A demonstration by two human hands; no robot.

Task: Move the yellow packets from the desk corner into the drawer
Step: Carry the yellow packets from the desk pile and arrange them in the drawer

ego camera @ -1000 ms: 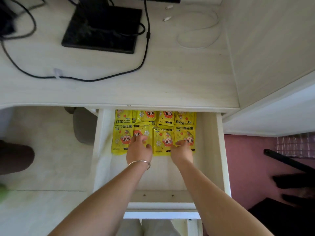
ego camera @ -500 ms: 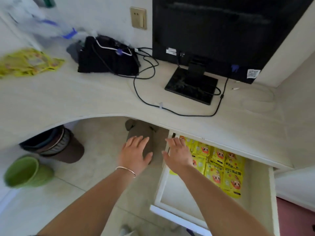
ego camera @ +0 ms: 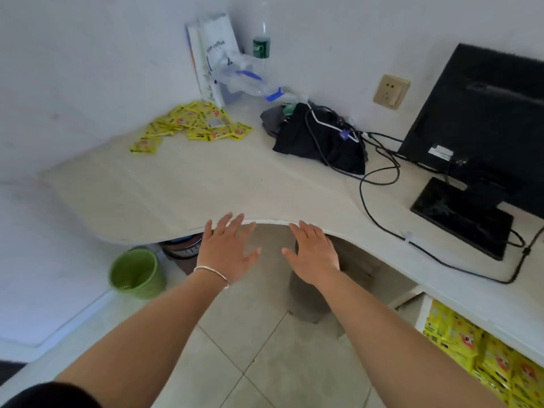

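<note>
Several yellow packets (ego camera: 194, 125) lie scattered in the far corner of the pale desk (ego camera: 206, 184), against the wall. More yellow packets (ego camera: 477, 351) fill the open drawer (ego camera: 424, 312) at the lower right, partly hidden under the desk top. My left hand (ego camera: 228, 251), with a silver bracelet on the wrist, and my right hand (ego camera: 313, 253) are both stretched forward at the desk's curved front edge, palms down, fingers spread, holding nothing.
A black bag with cables (ego camera: 318, 139) and a monitor on its stand (ego camera: 482, 136) stand on the desk's right. A paper bag (ego camera: 215, 54) and a bottle (ego camera: 261, 42) lean in the corner. A green bin (ego camera: 137, 273) sits on the floor.
Both hands left the drawer and swung up and left to the desk's front edge. The view turned from the drawer to the desk corner, bringing the scattered packets into sight.
</note>
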